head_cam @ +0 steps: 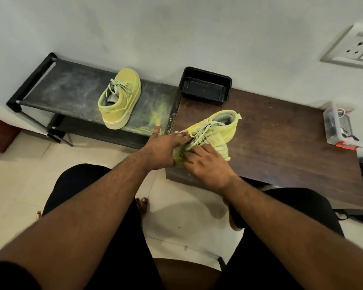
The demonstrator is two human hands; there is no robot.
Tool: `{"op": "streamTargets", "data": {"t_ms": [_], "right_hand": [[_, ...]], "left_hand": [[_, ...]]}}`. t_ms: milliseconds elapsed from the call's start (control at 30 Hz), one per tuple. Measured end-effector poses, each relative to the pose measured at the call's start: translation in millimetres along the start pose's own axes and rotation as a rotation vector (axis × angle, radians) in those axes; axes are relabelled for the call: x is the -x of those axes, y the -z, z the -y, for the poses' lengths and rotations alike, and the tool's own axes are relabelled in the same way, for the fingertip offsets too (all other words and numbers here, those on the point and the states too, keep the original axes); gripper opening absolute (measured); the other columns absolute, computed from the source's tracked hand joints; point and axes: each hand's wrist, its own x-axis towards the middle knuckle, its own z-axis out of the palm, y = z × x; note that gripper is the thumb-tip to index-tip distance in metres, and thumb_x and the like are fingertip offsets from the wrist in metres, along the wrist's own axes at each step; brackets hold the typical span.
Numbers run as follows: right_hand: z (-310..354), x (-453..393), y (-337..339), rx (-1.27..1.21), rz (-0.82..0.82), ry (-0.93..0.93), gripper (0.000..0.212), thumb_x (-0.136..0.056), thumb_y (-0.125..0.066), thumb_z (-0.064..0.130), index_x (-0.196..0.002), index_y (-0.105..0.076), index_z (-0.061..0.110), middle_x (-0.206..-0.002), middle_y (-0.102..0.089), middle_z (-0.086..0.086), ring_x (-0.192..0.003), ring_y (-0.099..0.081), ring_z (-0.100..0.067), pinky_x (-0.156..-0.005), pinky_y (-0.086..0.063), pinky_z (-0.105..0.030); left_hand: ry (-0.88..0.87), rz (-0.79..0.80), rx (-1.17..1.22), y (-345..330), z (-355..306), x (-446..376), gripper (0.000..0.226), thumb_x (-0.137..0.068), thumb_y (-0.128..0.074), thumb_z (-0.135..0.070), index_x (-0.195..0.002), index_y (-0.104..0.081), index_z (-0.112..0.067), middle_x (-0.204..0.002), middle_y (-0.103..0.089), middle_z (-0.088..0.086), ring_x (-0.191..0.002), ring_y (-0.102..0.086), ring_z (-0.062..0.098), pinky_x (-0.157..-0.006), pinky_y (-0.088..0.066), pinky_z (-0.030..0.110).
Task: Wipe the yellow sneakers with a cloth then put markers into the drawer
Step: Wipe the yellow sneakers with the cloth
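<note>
One yellow sneaker (120, 99) stands on a dusty black shoe rack (71, 88) at the left. The other yellow sneaker (222, 122) lies on the brown table (281, 143) near its front left corner, heel pointing away from me. My left hand (162, 149) steadies its toe end, with the index finger stretched out over the rack. My right hand (205, 164) presses a yellow ribbed cloth (221, 146) against the sneaker's side, over the laces. No markers or drawer can be made out.
An empty black plastic tray (205, 86) sits at the table's back left by the wall. A clear plastic box (340, 126) with small items stands at the table's right edge. A wall socket (352, 49) is up right. My legs and the tiled floor are below.
</note>
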Motion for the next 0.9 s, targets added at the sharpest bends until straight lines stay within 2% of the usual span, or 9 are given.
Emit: {"op": "streamTargets", "data": {"t_ms": [200,267,367,433,500,600,667,767,900], "right_hand": [[-39,20,15,0.053,0.082,-0.385,0.017,-0.073,-0.072,0.019,-0.089,-0.069,0.018,-0.092,-0.067,0.003,-0.092,-0.055,-0.024,-0.081,-0.041,-0.039],[-27,16,9,-0.029,0.028,-0.32,0.016,-0.07,-0.071,0.015,-0.085,-0.07,0.016,-0.091,-0.069,0.0,-0.091,-0.059,-0.025,-0.08,-0.045,-0.038],[-9,8,0,-0.143,0.006,-0.1,0.022,-0.074,-0.049,0.023,-0.08,-0.07,0.016,-0.092,-0.07,0.0,-0.088,-0.063,-0.024,-0.078,-0.049,-0.034],[-14,9,2,-0.171,0.002,-0.098,0.011,-0.071,-0.062,0.015,-0.079,-0.07,0.015,-0.089,-0.07,-0.002,-0.084,-0.064,-0.024,-0.076,-0.05,-0.033],[-27,14,3,-0.19,0.009,-0.237,0.027,-0.061,-0.073,0.001,-0.086,-0.072,0.011,-0.091,-0.071,-0.005,-0.087,-0.065,-0.028,-0.079,-0.051,-0.037],[-44,24,14,-0.266,0.011,-0.625,0.041,-0.065,-0.061,-0.012,-0.099,-0.071,0.008,-0.098,-0.07,-0.009,-0.095,-0.062,-0.031,-0.086,-0.049,-0.039],[-54,31,20,-0.409,-0.107,-1.027,0.043,-0.074,-0.053,-0.012,-0.108,-0.069,0.008,-0.104,-0.069,-0.009,-0.099,-0.061,-0.029,-0.085,-0.05,-0.035],[-64,33,21,-0.705,-0.403,-1.482,0.036,-0.082,-0.051,-0.007,-0.108,-0.07,0.011,-0.097,-0.07,-0.002,-0.087,-0.064,-0.018,-0.066,-0.045,-0.023],[-65,12,-5,-1.221,-0.675,-1.591,0.04,-0.083,-0.056,-0.005,-0.112,-0.07,0.019,-0.097,-0.073,0.005,-0.087,-0.071,-0.014,-0.069,-0.058,-0.028]], "left_hand": [[0.016,0.015,0.064,1,0,2,0.098,-0.071,-0.074,-0.014,-0.149,-0.02,-0.038,-0.157,-0.014,-0.021,-0.145,-0.013,0.003,-0.115,0.017,0.051],[0.021,0.021,0.041,3,-2,1,0.098,-0.071,-0.073,-0.015,-0.15,-0.02,-0.037,-0.158,-0.013,-0.018,-0.146,-0.013,0.005,-0.115,0.017,0.052],[0.021,0.037,0.006,4,-5,1,0.097,-0.073,-0.072,-0.017,-0.15,-0.017,-0.036,-0.159,-0.011,-0.016,-0.146,-0.012,0.006,-0.115,0.016,0.052],[0.032,0.036,0.023,4,-4,2,0.098,-0.072,-0.073,-0.016,-0.15,-0.017,-0.038,-0.159,-0.011,-0.018,-0.146,-0.012,0.005,-0.115,0.016,0.052],[0.036,0.025,0.047,3,-3,3,0.099,-0.071,-0.075,-0.017,-0.149,-0.018,-0.039,-0.158,-0.011,-0.019,-0.146,-0.013,0.005,-0.114,0.018,0.052],[0.035,0.027,0.063,5,-3,3,0.1,-0.071,-0.077,-0.02,-0.149,-0.018,-0.039,-0.158,-0.012,-0.019,-0.146,-0.013,0.005,-0.114,0.018,0.051],[0.044,0.04,0.049,7,-5,3,0.101,-0.071,-0.078,-0.021,-0.15,-0.018,-0.039,-0.158,-0.012,-0.019,-0.146,-0.014,0.006,-0.114,0.017,0.052],[0.051,0.046,0.028,8,-7,1,0.1,-0.071,-0.077,-0.021,-0.15,-0.018,-0.037,-0.159,-0.012,-0.017,-0.145,-0.016,0.007,-0.115,0.016,0.052],[0.059,0.062,-0.011,11,-12,1,0.099,-0.073,-0.077,-0.019,-0.15,-0.017,-0.036,-0.159,-0.01,-0.014,-0.146,-0.013,0.009,-0.115,0.015,0.05]]}}
